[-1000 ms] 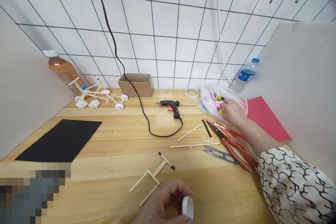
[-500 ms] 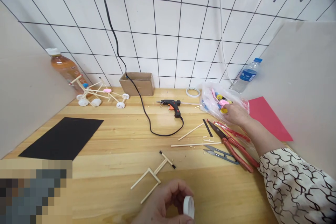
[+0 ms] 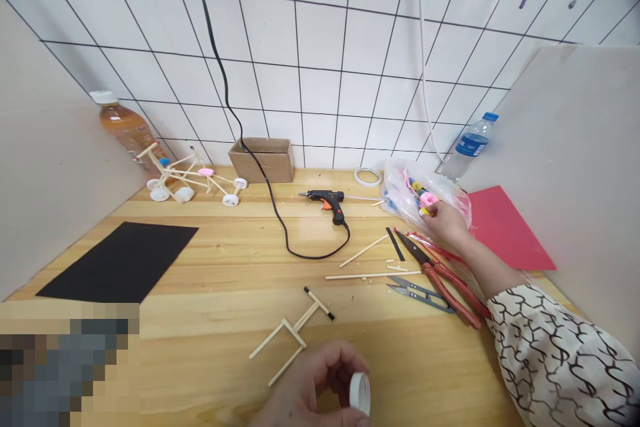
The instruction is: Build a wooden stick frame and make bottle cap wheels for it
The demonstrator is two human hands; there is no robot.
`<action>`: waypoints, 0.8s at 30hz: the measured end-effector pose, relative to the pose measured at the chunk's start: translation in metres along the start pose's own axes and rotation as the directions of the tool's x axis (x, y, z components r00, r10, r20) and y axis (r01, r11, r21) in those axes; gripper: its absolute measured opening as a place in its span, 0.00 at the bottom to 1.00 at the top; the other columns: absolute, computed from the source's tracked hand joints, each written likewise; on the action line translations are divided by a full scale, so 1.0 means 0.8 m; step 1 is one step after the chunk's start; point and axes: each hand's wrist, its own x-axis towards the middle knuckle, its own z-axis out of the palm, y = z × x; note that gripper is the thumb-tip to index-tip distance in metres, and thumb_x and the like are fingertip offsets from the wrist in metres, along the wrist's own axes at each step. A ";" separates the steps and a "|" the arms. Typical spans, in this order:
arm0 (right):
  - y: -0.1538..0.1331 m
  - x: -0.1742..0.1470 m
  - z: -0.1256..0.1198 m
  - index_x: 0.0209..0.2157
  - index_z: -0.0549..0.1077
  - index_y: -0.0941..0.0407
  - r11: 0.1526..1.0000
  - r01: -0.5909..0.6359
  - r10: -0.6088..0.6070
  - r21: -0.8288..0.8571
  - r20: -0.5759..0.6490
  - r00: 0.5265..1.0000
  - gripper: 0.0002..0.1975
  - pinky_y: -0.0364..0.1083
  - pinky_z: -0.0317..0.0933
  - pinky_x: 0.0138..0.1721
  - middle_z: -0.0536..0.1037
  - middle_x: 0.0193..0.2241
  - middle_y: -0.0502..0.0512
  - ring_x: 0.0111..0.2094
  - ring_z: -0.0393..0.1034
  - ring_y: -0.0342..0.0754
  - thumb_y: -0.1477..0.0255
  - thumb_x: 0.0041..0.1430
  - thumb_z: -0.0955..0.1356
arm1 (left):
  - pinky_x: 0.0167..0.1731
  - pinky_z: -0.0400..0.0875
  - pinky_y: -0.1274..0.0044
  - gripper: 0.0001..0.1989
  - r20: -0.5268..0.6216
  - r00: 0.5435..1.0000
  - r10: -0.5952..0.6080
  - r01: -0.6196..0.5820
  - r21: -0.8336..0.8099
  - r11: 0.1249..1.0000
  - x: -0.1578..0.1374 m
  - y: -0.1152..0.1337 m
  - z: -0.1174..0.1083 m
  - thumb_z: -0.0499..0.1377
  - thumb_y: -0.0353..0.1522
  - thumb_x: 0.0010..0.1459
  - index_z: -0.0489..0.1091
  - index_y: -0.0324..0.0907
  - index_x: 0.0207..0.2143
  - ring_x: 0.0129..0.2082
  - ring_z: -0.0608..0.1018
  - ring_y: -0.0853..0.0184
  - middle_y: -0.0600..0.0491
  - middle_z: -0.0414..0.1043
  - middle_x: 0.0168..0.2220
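Note:
Near the front edge, my left hand (image 3: 320, 380) is curled around a white bottle cap (image 3: 360, 393), its hollow side turned to the right. A frame of thin wooden sticks (image 3: 295, 332) with black-tipped ends lies just beyond that hand. My right hand (image 3: 447, 223) reaches into a clear plastic bag (image 3: 397, 197) at the back right. Its fingertips are pinched on a small yellow piece (image 3: 425, 211), apparently a bottle cap, partly hidden by the fingers. A pink piece (image 3: 429, 199) and other colourful bits lie beside it in the bag.
A black glue gun (image 3: 327, 199) lies mid-table, its cord trailing left. Red-handled shears (image 3: 455, 287), grey snips (image 3: 420, 293) and loose sticks (image 3: 373, 276) lie below my right forearm. Behind left stand a wheeled stick model (image 3: 190, 177), a cardboard box (image 3: 265, 161) and a drink bottle (image 3: 125, 127).
My right hand has shifted slightly back, and the yellow piece now shows less behind its fingertips. The left hand keeps the white bottle cap in the same place.

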 end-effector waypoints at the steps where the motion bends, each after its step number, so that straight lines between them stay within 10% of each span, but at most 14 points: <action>1: 0.002 0.001 -0.002 0.48 0.67 0.58 0.997 -0.024 0.023 0.073 0.012 1.000 0.16 0.53 0.65 0.42 0.70 0.47 0.57 0.43 0.68 0.49 0.66 0.60 0.64 | 0.35 0.58 0.78 0.18 0.003 1.000 -0.007 0.007 -0.002 1.000 0.000 0.001 0.000 0.68 0.35 0.41 0.67 0.39 0.33 0.32 0.65 0.71 0.56 0.65 0.29; 11: 0.009 -0.004 -0.029 0.37 0.70 0.60 0.670 -0.131 -0.047 0.731 0.218 0.975 0.10 0.44 0.65 0.27 0.74 0.32 0.55 0.27 0.68 0.43 0.68 0.61 0.62 | 0.35 0.58 0.78 0.17 -0.020 1.000 -0.021 0.021 0.017 1.000 0.001 0.004 0.002 0.67 0.34 0.40 0.67 0.40 0.33 0.32 0.66 0.70 0.57 0.65 0.29; 19: 0.006 -0.012 -0.049 0.27 0.69 0.57 0.468 -0.180 -0.143 0.865 0.275 0.951 0.06 0.45 0.62 0.20 0.75 0.28 0.60 0.27 0.68 0.48 0.73 0.46 0.62 | 0.36 0.59 0.79 0.17 -0.011 1.000 0.004 -0.003 0.043 0.999 -0.002 0.004 0.001 0.67 0.34 0.42 0.67 0.40 0.34 0.32 0.67 0.70 0.56 0.66 0.29; 24: 0.010 -0.007 -0.046 0.28 0.69 0.57 0.486 -0.179 -0.134 0.855 0.276 0.952 0.09 0.44 0.61 0.18 0.74 0.27 0.57 0.22 0.63 0.44 0.68 0.56 0.62 | 0.35 0.59 0.78 0.17 -0.017 1.000 0.015 -0.014 0.043 0.999 -0.001 0.004 0.001 0.67 0.34 0.41 0.68 0.40 0.34 0.32 0.67 0.70 0.56 0.66 0.29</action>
